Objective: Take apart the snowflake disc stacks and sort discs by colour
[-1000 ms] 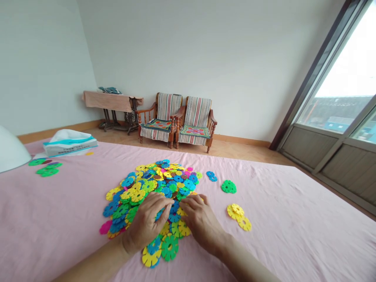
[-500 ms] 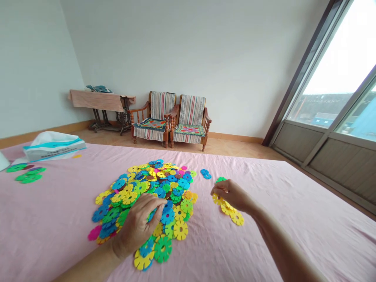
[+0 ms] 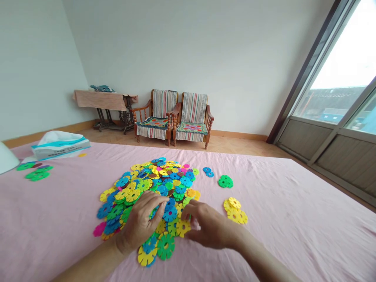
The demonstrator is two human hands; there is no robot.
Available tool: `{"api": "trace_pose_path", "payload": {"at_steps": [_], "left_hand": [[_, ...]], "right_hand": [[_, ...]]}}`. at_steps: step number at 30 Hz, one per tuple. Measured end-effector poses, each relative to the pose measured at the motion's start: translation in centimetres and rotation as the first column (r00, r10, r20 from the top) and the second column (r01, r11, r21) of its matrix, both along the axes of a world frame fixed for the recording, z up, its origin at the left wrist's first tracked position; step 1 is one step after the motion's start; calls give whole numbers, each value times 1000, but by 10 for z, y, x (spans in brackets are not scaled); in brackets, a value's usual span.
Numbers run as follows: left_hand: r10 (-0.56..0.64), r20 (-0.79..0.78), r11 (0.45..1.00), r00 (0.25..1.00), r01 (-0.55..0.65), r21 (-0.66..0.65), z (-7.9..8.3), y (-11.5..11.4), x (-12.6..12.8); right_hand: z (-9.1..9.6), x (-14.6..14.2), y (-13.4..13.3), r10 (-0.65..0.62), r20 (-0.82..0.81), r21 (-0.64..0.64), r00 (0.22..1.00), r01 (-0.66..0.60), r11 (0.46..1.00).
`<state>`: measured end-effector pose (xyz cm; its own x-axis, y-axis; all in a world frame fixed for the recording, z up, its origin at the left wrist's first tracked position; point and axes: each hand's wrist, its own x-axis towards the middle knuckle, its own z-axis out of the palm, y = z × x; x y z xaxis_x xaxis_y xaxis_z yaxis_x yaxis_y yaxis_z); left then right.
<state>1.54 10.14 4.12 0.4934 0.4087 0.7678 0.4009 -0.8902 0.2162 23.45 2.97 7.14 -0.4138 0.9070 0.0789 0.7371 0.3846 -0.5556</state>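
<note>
A heap of flower-shaped plastic discs (image 3: 143,185) in blue, yellow, green and other colours lies on a pink cloth (image 3: 273,203). Over its near part is my left hand (image 3: 142,217), thumb and fingers drawn together; whatever they may hold is hidden. My right hand (image 3: 211,225) reaches in at the heap's right edge, thumb and fingers apart around a yellow disc (image 3: 182,228). No firm grip on it shows. Right of the heap sit a small group of yellow discs (image 3: 234,215), some green discs (image 3: 225,181) and a blue pair (image 3: 208,172).
Green discs (image 3: 37,175) lie at the far left beside a tissue box (image 3: 60,148). A white rounded object (image 3: 6,158) stands at the left edge. Beyond the cloth are two wooden armchairs (image 3: 192,127), a covered sewing table (image 3: 100,100) and a window (image 3: 337,98).
My right hand has moved left from the yellow discs to the heap, with its fingers now apart. The green discs on the right are uncovered. My left hand stays over the heap.
</note>
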Motion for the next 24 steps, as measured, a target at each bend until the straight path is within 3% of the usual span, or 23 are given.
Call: {"api": "trace_pose_path", "payload": {"at_steps": [4,13,16,18,21,24], "left_hand": [[-8,-6,1000,1000,8,-11,-1,0,-1],[-15,6,1000,1000,16,-14,-3,1,-1],[-20,1,1000,1000,20,-15,-3,1,-1],[-23,1,1000,1000,23,-15,-4,2,-1],[-32,7,999,999,33,-14,-4,2,-1],[-43,14,999,999,43,-15,-4,2,-1]], "right_hand": [[-4,-17,-9,-11,200,109,980,-11,994],[-5,-24,-8,-29,347,196,938,-42,980],[-8,-19,-5,-38,323,215,946,-34,976],[-6,-11,-1,-96,237,198,967,49,979],[5,8,5,-193,75,138,978,182,974],[19,33,11,-247,64,39,967,245,969]]}}
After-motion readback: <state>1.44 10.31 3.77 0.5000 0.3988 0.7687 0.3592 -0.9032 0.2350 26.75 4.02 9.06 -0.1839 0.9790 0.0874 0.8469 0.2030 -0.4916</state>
